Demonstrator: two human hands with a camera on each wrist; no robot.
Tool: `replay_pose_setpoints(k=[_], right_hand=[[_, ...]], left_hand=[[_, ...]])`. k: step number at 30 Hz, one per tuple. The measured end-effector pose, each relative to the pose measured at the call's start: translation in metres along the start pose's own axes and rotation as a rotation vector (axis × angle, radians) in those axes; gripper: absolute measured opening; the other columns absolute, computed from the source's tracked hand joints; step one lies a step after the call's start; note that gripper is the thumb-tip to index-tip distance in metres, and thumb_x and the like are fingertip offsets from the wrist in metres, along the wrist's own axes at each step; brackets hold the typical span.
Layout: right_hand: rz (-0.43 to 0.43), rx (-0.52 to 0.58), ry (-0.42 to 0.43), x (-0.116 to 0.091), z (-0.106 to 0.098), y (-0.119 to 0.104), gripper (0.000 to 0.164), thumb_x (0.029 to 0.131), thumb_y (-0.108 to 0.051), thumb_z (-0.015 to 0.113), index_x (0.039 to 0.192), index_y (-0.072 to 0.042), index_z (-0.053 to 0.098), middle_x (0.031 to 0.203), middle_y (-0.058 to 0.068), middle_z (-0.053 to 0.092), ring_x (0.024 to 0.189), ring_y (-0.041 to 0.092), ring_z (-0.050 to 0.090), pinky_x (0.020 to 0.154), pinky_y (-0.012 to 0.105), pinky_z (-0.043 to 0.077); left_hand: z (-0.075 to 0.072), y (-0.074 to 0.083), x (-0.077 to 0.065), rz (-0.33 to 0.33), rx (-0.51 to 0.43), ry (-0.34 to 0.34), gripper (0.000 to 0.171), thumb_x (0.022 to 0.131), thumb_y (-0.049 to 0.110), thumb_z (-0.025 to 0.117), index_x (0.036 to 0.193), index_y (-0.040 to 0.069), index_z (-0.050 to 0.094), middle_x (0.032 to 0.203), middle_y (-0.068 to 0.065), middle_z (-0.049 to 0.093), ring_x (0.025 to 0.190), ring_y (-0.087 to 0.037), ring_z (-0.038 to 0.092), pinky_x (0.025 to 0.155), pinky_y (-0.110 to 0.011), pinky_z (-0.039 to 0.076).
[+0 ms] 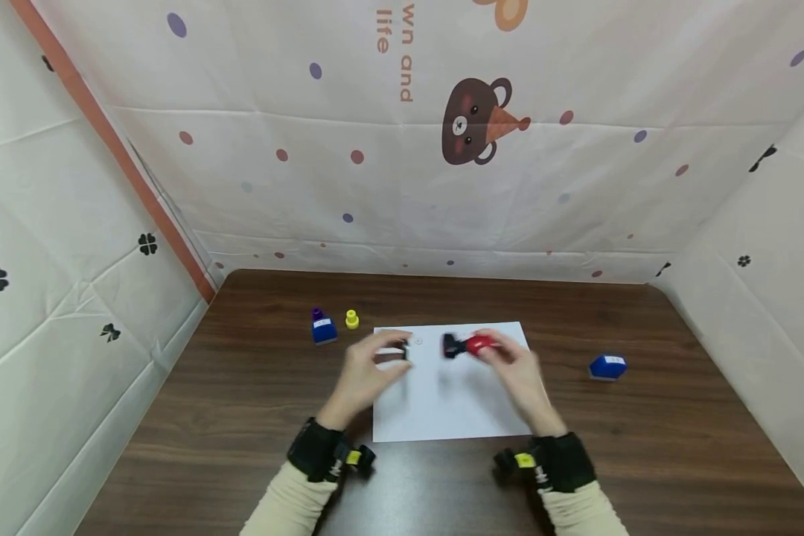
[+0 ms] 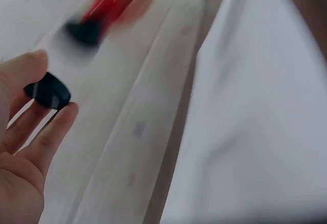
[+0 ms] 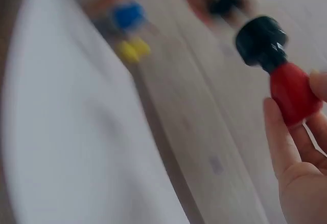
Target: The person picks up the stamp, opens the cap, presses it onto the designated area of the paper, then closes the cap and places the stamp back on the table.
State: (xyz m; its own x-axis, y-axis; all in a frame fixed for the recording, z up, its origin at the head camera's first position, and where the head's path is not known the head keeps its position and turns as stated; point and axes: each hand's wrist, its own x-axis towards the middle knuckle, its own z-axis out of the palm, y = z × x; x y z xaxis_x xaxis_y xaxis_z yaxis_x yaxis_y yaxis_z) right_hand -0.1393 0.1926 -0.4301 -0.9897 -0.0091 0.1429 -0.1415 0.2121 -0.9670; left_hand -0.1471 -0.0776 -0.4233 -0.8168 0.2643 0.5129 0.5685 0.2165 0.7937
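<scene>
My right hand (image 1: pixel 522 381) pinches the red handle of a stamp (image 3: pixel 293 92), whose round black end points left toward the other hand. Between thumb and fingertips, my left hand (image 1: pixel 363 378) holds a small round black cap (image 2: pixel 48 91), apart from the stamp. Both hands are raised over a white sheet of paper (image 1: pixel 452 406) on the table. A small round printed mark (image 1: pixel 418 341) shows near the top left of the sheet. In the left wrist view the stamp is blurred.
Left of the paper's top edge stand a blue piece with a white label (image 1: pixel 324 331), a small purple piece (image 1: pixel 317 313) behind it, and a yellow piece (image 1: pixel 352 320). Another labelled blue piece (image 1: pixel 607 367) lies to the right. Printed cloth walls border the brown table (image 1: pixel 241 417).
</scene>
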Motion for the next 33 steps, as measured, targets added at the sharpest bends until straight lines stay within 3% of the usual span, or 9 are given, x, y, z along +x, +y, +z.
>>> replay_pose_setpoints(k=[2, 4, 8, 14, 16, 18, 23, 29, 33], right_hand=[[-0.002, 0.045, 0.07, 0.002, -0.023, 0.008, 0.039, 0.088, -0.024, 0.062, 0.122, -0.004, 0.057, 0.114, 0.004, 0.059, 0.096, 0.006, 0.057, 0.078, 0.013, 0.049], [0.022, 0.058, 0.119, 0.002, -0.046, 0.015, 0.042, 0.089, -0.026, 0.062, 0.125, -0.006, 0.054, 0.118, 0.003, 0.056, 0.099, 0.004, 0.057, 0.08, 0.011, 0.049], [0.082, -0.058, 0.108, 0.001, -0.072, 0.024, 0.047, 0.088, -0.035, 0.06, 0.13, -0.013, 0.051, 0.129, 0.008, 0.05, 0.106, 0.008, 0.057, 0.085, 0.013, 0.047], [0.177, -0.197, 0.084, 0.001, -0.069, 0.019, 0.058, 0.086, -0.046, 0.058, 0.132, -0.012, 0.048, 0.133, 0.013, 0.048, 0.106, 0.012, 0.054, 0.086, 0.015, 0.046], [0.191, -0.226, 0.075, 0.003, -0.066, 0.018, 0.059, 0.085, -0.047, 0.058, 0.132, -0.013, 0.048, 0.133, 0.013, 0.048, 0.108, 0.018, 0.051, 0.086, 0.017, 0.047], [0.2, -0.256, 0.066, 0.006, -0.064, 0.017, 0.06, 0.085, -0.049, 0.058, 0.133, -0.014, 0.048, 0.133, 0.013, 0.048, 0.111, 0.025, 0.049, 0.088, 0.022, 0.047], [0.144, -0.324, 0.059, 0.017, -0.056, 0.015, 0.055, 0.085, -0.046, 0.06, 0.13, -0.016, 0.05, 0.13, 0.012, 0.05, 0.11, 0.028, 0.05, 0.091, 0.036, 0.048], [0.056, -0.422, 0.06, 0.032, -0.05, 0.012, 0.046, 0.086, -0.037, 0.063, 0.125, -0.015, 0.054, 0.118, 0.011, 0.058, 0.096, 0.025, 0.054, 0.083, 0.038, 0.053], [0.012, -0.469, 0.025, 0.041, -0.049, 0.008, 0.041, 0.087, -0.033, 0.063, 0.121, -0.012, 0.055, 0.115, 0.015, 0.059, 0.097, 0.029, 0.056, 0.084, 0.043, 0.053]], left_hand=[[-0.022, 0.004, -0.002, -0.018, 0.022, 0.073, 0.04, 0.074, -0.006, 0.072, 0.112, -0.002, 0.061, 0.109, -0.018, 0.061, 0.098, -0.027, 0.061, 0.078, -0.03, 0.055], [-0.043, 0.011, -0.004, -0.08, 0.033, 0.122, 0.04, 0.074, -0.006, 0.071, 0.113, -0.001, 0.06, 0.11, -0.019, 0.06, 0.099, -0.029, 0.061, 0.079, -0.029, 0.054], [-0.062, 0.014, -0.006, -0.128, 0.06, 0.117, 0.042, 0.076, -0.002, 0.071, 0.116, -0.001, 0.058, 0.115, -0.019, 0.057, 0.102, -0.029, 0.06, 0.082, -0.027, 0.053], [-0.055, -0.004, -0.009, -0.137, 0.032, 0.111, 0.044, 0.075, 0.003, 0.073, 0.117, 0.004, 0.06, 0.114, -0.015, 0.058, 0.102, -0.025, 0.06, 0.081, -0.025, 0.053], [-0.053, -0.005, -0.01, -0.134, 0.017, 0.113, 0.045, 0.075, 0.003, 0.073, 0.117, 0.005, 0.06, 0.114, -0.017, 0.058, 0.102, -0.027, 0.06, 0.081, -0.022, 0.052], [-0.053, 0.004, -0.009, -0.138, 0.008, 0.111, 0.044, 0.075, -0.001, 0.072, 0.117, 0.002, 0.059, 0.113, -0.023, 0.056, 0.103, -0.033, 0.059, 0.081, -0.024, 0.053], [-0.052, 0.012, -0.01, -0.163, 0.007, 0.106, 0.043, 0.076, -0.002, 0.071, 0.117, 0.0, 0.059, 0.115, -0.022, 0.056, 0.104, -0.032, 0.058, 0.082, -0.027, 0.053], [-0.052, 0.01, -0.011, -0.18, 0.01, 0.112, 0.044, 0.075, -0.003, 0.071, 0.117, 0.002, 0.059, 0.116, -0.02, 0.056, 0.105, -0.03, 0.058, 0.082, -0.026, 0.053], [-0.051, 0.006, -0.011, -0.17, 0.011, 0.12, 0.044, 0.075, -0.003, 0.072, 0.117, 0.001, 0.059, 0.116, -0.02, 0.056, 0.106, -0.034, 0.057, 0.082, -0.026, 0.053]])
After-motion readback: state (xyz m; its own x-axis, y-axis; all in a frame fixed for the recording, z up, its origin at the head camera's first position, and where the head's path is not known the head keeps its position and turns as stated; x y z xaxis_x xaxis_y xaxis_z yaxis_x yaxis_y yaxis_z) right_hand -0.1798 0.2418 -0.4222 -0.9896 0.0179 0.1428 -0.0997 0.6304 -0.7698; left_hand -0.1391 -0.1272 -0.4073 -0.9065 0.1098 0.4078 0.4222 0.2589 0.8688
